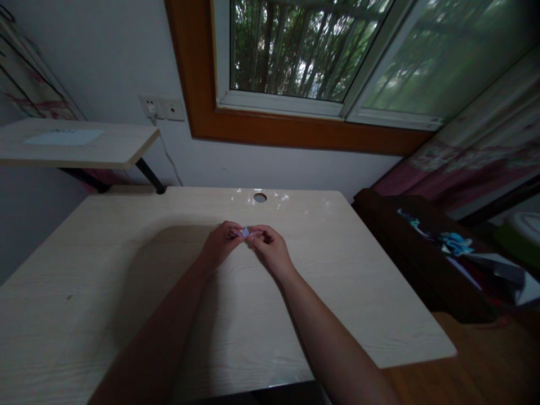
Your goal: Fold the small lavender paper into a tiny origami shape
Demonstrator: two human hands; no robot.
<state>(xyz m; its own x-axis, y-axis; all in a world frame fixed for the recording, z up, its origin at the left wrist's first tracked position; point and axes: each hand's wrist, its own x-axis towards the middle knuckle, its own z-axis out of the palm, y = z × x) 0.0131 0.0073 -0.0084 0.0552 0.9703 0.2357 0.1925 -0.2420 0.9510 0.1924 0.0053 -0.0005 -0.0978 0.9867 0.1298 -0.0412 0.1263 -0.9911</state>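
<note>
Between my two hands is a small piece of folded paper (245, 231), pale purple, with a pointed peak in its middle. My left hand (221, 241) pinches its left end between thumb and fingers. On the other side, my right hand (268, 243) grips the right end in the same way. Both hands are just above the light wood desk (244, 326). Fingers cover most of the paper, so its full shape cannot be made out.
A round cable hole (260, 198) lies behind my hands near the desk's back edge. At left, a raised shelf (139, 147) stands on black legs with a white sheet (63, 136) on it. A dark cabinet (405, 253) with assorted items stands at right.
</note>
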